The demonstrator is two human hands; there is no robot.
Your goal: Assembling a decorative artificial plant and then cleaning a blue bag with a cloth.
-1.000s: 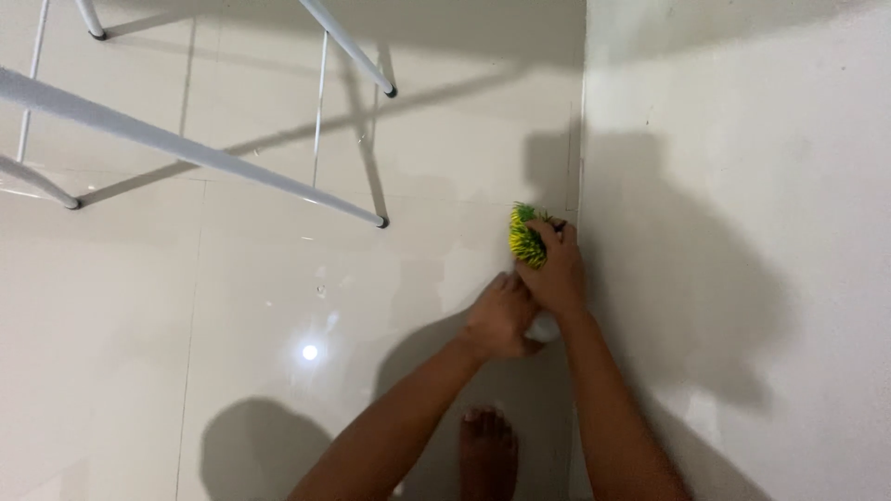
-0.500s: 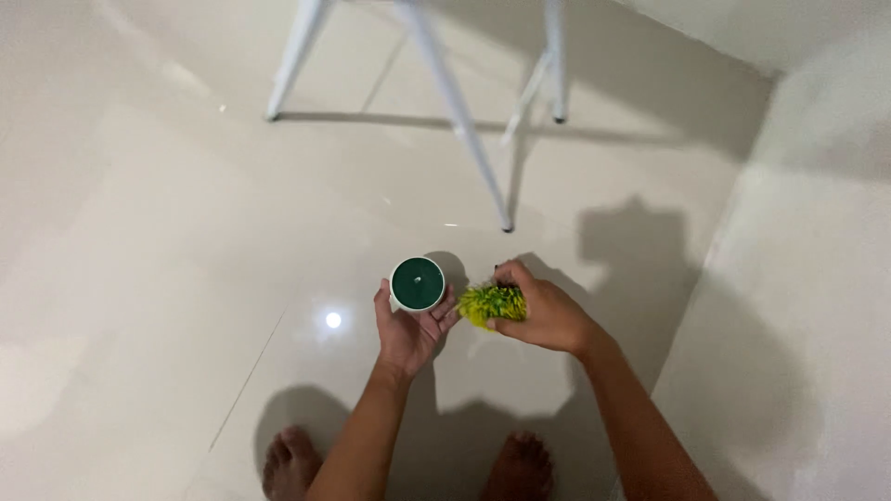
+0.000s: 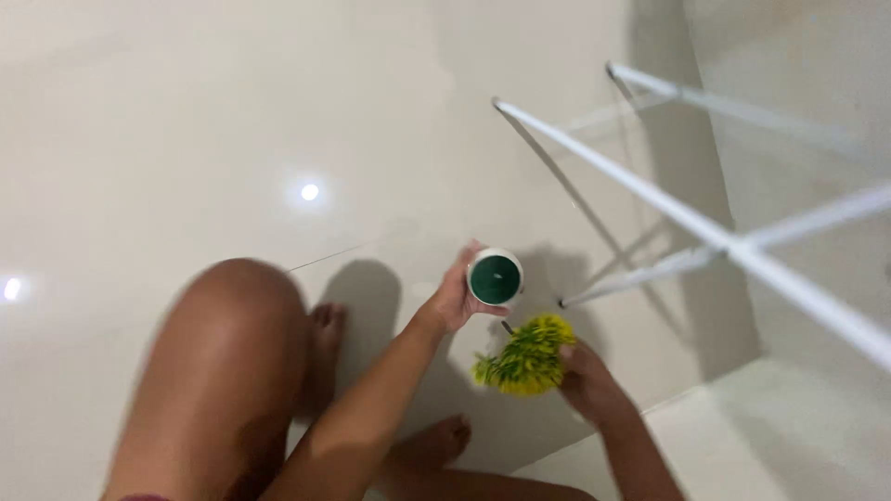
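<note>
Since half a second ago, both hands have swung over toward the white metal rack [image 3: 705, 227], and my knee [image 3: 232, 334] now fills the lower left of the view. My left hand [image 3: 455, 295] wraps around the small white pot [image 3: 495, 278] with its dark green top, holding it upright above the glossy tiled floor [image 3: 186, 139]. My right hand [image 3: 585, 380] is clenched around the base of the yellow-green plastic plant tuft [image 3: 527, 357], just below and beside the pot, not touching it.

What worries me is the grip on the pot: my fingers only hold its side, with nothing beneath it, so a slip would likely drop it onto hard tile. A thin dark stem seems to poke out near the tuft's top, though I cannot tell for sure; forcing it at an angle could bend it. The rack's leg stands near my hands, and a careless swing could knock against it.
</note>
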